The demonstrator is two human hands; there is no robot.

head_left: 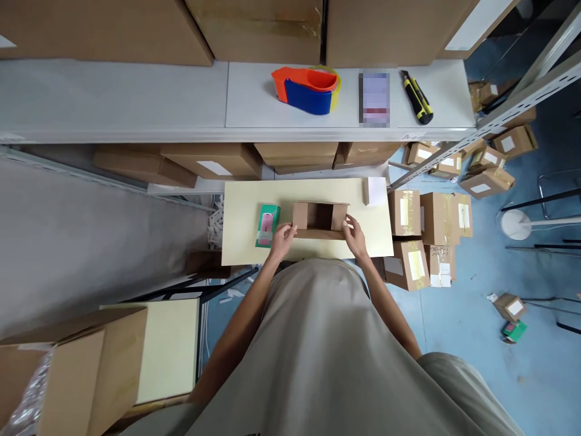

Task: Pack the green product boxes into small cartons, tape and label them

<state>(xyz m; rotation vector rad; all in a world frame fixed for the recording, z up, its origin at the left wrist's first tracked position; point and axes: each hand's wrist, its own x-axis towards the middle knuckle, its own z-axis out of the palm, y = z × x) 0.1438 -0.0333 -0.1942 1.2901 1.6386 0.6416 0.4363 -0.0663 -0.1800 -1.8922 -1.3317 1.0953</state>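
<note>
A small brown cardboard box (320,234) with its top open stands on the pale yellow table (240,200) in front of me. At its left end my left hand (282,238) grips the near corner between thumb and fingers. My right hand (355,235) holds the opposite end the same way. Short flaps show at both ends, and the inside looks dark. Just left of my left hand lies a green box (267,225) with a pink picture on it. A white box or block (374,191) sits at the table's back right corner.
On the grey shelf (136,100) above are an orange and blue tape dispenser (308,89), a blurred lilac packet (375,99) and a yellow-black box cutter (416,97). Taped cartons (411,264) stack right of the table. An open carton (91,375) with plastic wrap stands lower left.
</note>
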